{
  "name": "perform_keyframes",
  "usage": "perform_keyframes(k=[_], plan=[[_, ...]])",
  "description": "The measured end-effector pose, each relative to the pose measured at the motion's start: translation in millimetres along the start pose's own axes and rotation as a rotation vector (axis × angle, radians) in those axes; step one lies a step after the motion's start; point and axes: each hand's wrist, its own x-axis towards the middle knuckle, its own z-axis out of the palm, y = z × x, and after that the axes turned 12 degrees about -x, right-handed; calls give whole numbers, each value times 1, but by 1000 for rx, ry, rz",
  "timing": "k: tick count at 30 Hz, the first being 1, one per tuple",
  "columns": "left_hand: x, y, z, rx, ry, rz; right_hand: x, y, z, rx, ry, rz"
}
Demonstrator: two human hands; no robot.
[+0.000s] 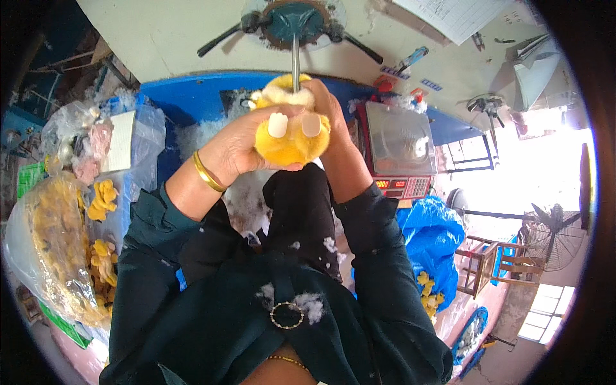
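A yellow plush toy (290, 149) with two pale oval patches is held in front of me, at the end of a thin metal tube (296, 61). The tube runs out of a dark green machine fitting (294, 24) and meets the toy's far, whitish part; whether it goes inside is hidden by the fabric and my fingers. My left hand (239, 142), below a gold bangle, is closed round the toy's left side. On the other side my right hand (327, 110) grips it too, its fingers partly hidden behind the toy.
Two black handles (221, 40) flank the fitting. At right stands a weighing scale (401, 144), near a blue plastic bag (427, 231) with yellow toys. Clear bags of yellow plush pieces (54, 250) are at left. White stuffing fluff (244, 202) lies below my hands.
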Motion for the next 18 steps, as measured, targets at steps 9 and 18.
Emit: perform_keyframes(k=[9, 18], plan=[[6, 19, -5, -111, -126, -107, -3, -15, 1, 435, -73, 115], [-8, 7, 14, 64, 48, 23, -15, -9, 0, 344, -128, 21]])
